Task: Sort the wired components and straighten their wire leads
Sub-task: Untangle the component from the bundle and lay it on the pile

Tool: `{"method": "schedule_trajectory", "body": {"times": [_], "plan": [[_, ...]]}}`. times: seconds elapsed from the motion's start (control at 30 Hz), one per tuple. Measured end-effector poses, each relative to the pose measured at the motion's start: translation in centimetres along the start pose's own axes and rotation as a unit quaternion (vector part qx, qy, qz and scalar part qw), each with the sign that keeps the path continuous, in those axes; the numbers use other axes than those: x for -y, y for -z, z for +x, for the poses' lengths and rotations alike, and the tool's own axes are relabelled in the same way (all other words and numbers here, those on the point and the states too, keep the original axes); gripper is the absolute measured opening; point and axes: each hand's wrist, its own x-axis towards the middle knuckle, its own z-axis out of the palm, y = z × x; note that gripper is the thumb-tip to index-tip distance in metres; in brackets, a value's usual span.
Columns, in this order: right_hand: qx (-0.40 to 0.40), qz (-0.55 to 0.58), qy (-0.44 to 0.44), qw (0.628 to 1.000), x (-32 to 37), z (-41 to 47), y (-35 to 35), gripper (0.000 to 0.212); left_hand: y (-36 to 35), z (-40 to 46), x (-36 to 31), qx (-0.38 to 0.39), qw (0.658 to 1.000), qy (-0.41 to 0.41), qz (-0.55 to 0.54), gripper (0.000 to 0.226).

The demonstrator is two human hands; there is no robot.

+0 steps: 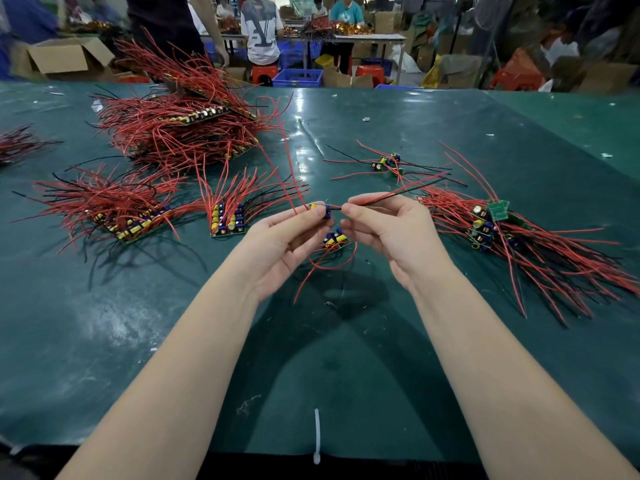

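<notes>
A small wired circuit board [320, 209] with yellow and blue parts is held above the green table [346, 341]; my left hand [280, 244] grips it between thumb and fingers. My right hand [384, 226] pinches its red and black leads [398, 191] close to the board, and the leads run out to the right. Another red lead rises up and left from the board. A second small board [336, 240] with curled red leads lies on the table just below my hands.
A neat row of boards [227, 218] lies left of my hands, with more stacks [131, 223] farther left and a big tangled heap [187, 123] behind. A loose pile [491, 223] lies right, several boards [388, 162] behind. A white cable tie [316, 434] lies near the front edge. People work beyond.
</notes>
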Motion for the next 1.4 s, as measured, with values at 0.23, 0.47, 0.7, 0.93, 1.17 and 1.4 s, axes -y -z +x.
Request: {"method": "schedule_trajectory", "body": {"times": [0.23,0.47,0.7,0.93,1.17,1.4], "plan": [[-0.028,0.101,-0.111,0.988,-0.07,-0.07,-0.31,0.008,-0.42,-0.15,0.10,-0.002,0.991,-0.092,0.100,0.010],[-0.015,0.148,-0.161,0.976,-0.02,0.07,-0.50,0.007,-0.74,-0.23,0.27,-0.023,0.989,-0.109,0.094,0.009],[0.012,0.150,-0.144,0.978,0.00,0.06,-0.48,0.007,-0.54,-0.20,0.10,-0.007,0.994,-0.093,0.058,0.008],[0.006,0.137,-0.069,0.988,0.35,0.15,-0.48,0.007,-0.40,0.11,-0.07,-0.005,0.998,-0.069,-0.006,0.017],[-0.017,0.096,-0.055,0.994,0.29,0.27,-0.19,0.004,-0.32,0.13,-0.03,0.012,0.998,-0.062,-0.004,0.012],[-0.009,0.093,-0.056,0.994,0.09,0.51,0.15,0.005,-0.37,0.07,0.18,0.015,0.997,-0.076,0.000,0.009]]}}
